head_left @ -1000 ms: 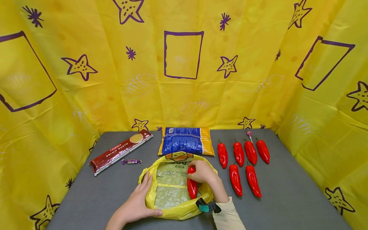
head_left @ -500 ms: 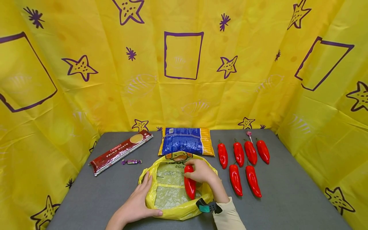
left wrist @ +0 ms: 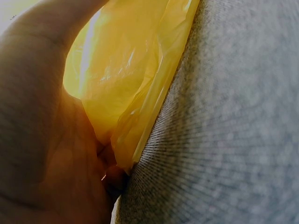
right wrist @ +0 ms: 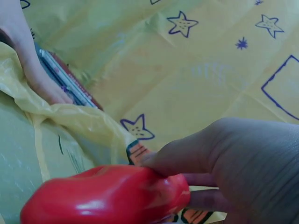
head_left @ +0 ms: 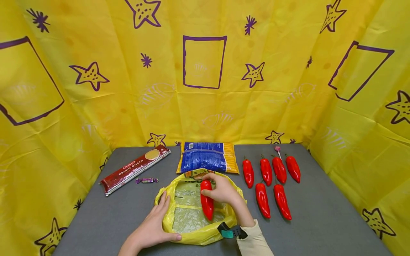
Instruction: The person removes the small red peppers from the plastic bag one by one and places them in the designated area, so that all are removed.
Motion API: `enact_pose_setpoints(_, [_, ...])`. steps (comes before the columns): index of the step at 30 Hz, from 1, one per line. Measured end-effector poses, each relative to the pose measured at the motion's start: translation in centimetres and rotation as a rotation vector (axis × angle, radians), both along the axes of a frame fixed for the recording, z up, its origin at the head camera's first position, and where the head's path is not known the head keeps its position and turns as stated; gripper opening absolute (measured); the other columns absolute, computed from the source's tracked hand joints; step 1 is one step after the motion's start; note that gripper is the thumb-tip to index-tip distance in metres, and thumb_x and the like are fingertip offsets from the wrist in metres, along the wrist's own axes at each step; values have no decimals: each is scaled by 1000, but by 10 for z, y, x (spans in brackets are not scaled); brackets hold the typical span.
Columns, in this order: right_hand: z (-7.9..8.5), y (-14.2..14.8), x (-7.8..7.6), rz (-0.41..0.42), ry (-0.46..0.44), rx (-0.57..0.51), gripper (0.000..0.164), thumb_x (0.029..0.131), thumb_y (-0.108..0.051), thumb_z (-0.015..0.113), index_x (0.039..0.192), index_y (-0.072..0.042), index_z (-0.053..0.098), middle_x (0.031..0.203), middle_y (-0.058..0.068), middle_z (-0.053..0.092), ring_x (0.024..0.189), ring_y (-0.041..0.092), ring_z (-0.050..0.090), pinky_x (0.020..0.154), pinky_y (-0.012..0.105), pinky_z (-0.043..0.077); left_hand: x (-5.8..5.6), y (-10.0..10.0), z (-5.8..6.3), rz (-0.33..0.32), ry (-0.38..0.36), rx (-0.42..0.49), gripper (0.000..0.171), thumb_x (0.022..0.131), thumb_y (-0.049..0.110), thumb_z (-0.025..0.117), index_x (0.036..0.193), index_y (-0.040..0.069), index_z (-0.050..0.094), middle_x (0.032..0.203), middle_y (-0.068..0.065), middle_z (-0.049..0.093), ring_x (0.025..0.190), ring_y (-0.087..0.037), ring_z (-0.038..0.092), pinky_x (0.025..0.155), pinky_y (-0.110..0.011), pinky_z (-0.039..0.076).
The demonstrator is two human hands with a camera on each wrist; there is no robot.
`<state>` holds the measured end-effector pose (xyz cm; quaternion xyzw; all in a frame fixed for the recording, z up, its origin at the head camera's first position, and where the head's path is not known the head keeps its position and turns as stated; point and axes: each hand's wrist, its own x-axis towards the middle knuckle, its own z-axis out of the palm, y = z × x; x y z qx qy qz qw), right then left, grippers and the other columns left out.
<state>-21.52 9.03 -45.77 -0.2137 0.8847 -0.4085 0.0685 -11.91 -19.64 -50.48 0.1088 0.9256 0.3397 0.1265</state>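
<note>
A long red pepper (head_left: pixel 206 204) tilts over the open mouth of the yellow plastic bag (head_left: pixel 200 239). My right hand (head_left: pixel 224 190) grips it near its upper end, with the thumb on its near side. In the right wrist view the pepper (right wrist: pixel 98 196) shows large below the thumb, and the other fingers are partly hidden. My left hand (head_left: pixel 153 222) rests against the bag's left side, its fingers extended along the rim and its thumb at the front. The left wrist view shows the bag's yellow wall (left wrist: pixel 121 70) against that hand.
Several red peppers (head_left: pixel 263 201) lie on the grey table (head_left: pixel 326 220) at right, with a pink lollipop (head_left: pixel 277 149) behind them. A blue and yellow packet (head_left: pixel 205 157) lies behind the bag. At left are a red spaghetti packet (head_left: pixel 136 170) and a purple-wrapped candy (head_left: pixel 147 180).
My right hand has shifted slightly left with the pepper, farther over the middle of the bag's mouth. The left hand has stayed in place at the rim.
</note>
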Motion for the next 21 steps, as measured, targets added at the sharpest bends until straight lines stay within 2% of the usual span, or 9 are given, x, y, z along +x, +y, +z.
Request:
enact_pose_setpoints(7, [1,-4,-1,-5,-23,-88,44,92,-21,81,131,-5,69,113,12,71,64,13,59,57,29,57,0,1,0,9,-13,-10,143,71,68,90,170,4,11,178,-14,-7,154,-47,27,115,-75,32])
enact_pose_setpoints(12, [6,-4,2,-4,-42,-139,44,93,-20,81,133,-3,69,114,14,71,60,13,58,57,29,58,1,0,1,10,-17,-5,142,71,68,90,170,5,10,178,-14,-7,154,-47,28,114,-76,32])
enact_pose_setpoints(18, [18,-2,6,17,-95,-277,47,95,-16,80,136,1,65,121,22,70,59,20,67,59,46,62,-1,1,-2,18,-11,-3,143,70,70,90,170,4,11,179,-14,-6,155,-47,26,116,-75,31])
enact_pose_setpoints(21, [22,1,5,13,-100,-303,49,96,-17,79,139,1,63,124,23,69,62,19,71,61,52,62,-1,2,-3,22,-7,1,144,68,71,90,170,4,12,179,-14,-6,156,-46,25,117,-75,30])
